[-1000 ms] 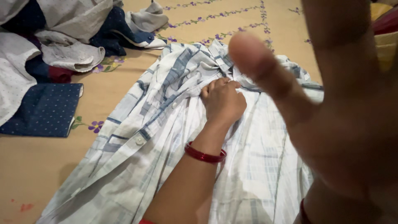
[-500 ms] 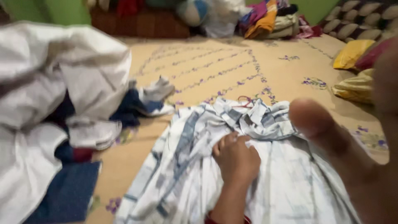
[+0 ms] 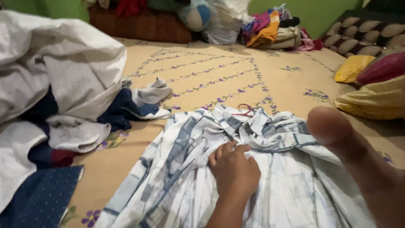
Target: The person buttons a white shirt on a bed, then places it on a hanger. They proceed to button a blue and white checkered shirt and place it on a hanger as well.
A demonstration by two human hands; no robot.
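Note:
A white shirt with blue-grey checks lies spread, front up, on a beige sheet with purple flowers. My left hand presses on the shirt's chest just below the collar, fingers curled into the fabric by the button strip. My right hand is raised close to the camera at the lower right; it is blurred, the thumb sticks out, and nothing is in it. Something thin and red shows at the collar.
A heap of white and navy clothes fills the left side, with a folded navy dotted cloth at the lower left. Yellow and red pillows lie at the right. More coloured clothes are piled against the far green wall.
The view has tilted up, bringing the far wall and pillows into sight. My right hand has dropped toward the lower right, now covering less of the view. My left hand stays on the shirt.

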